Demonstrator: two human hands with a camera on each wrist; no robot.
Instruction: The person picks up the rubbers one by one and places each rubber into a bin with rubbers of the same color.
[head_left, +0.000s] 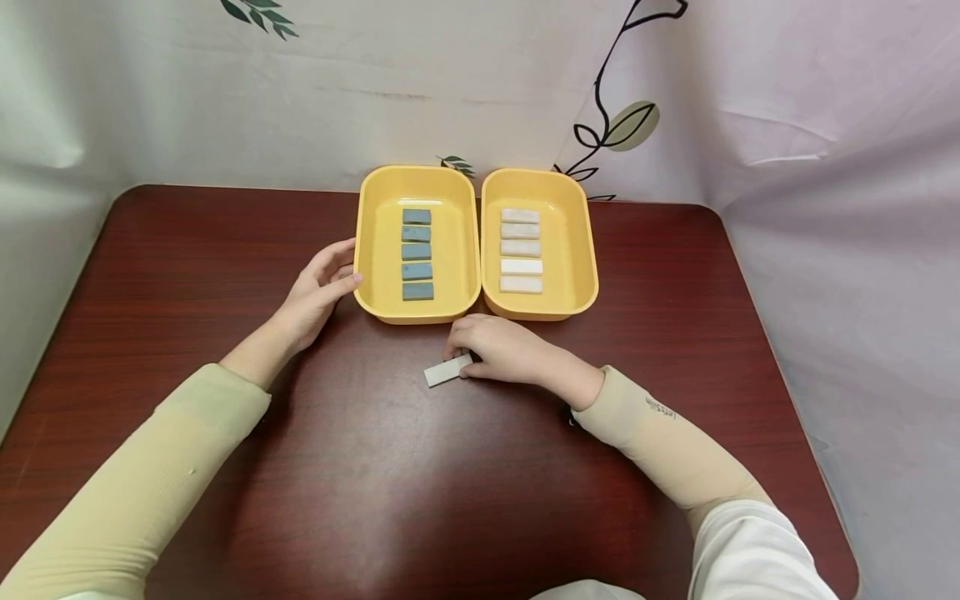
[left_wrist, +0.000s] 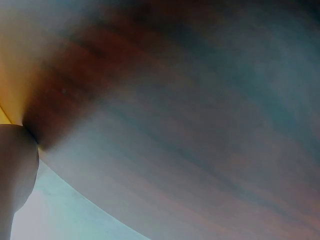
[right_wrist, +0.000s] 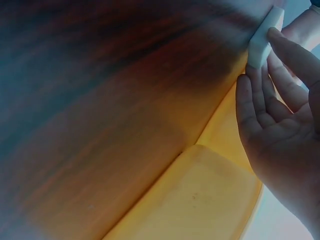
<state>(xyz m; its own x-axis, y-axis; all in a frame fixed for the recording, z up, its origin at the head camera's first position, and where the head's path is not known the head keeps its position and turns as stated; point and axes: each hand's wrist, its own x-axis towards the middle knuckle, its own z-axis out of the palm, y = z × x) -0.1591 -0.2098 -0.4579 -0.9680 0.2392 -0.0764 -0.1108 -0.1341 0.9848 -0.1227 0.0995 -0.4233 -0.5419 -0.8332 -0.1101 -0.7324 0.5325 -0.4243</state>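
My right hand [head_left: 498, 346] pinches one end of a white rectangular block [head_left: 444, 372] between thumb and fingers, just in front of the trays. In the right wrist view the block [right_wrist: 265, 40] slants past the thumb tip. At the left side of the left yellow tray [head_left: 375, 304] is my left hand [head_left: 311, 296], its thumb touching the rim and its fingers against the outer wall. Inside that tray lies a column of several blue-grey blocks [head_left: 417, 251]. The right yellow tray [head_left: 577, 292] has a similar column of several white blocks [head_left: 521, 247].
Both trays stand side by side near the back edge of a dark red-brown wooden table [head_left: 360, 467]. A pale curtain [head_left: 315, 100] with leaf prints hangs behind it and along the sides. The left wrist view is mostly blurred tabletop.
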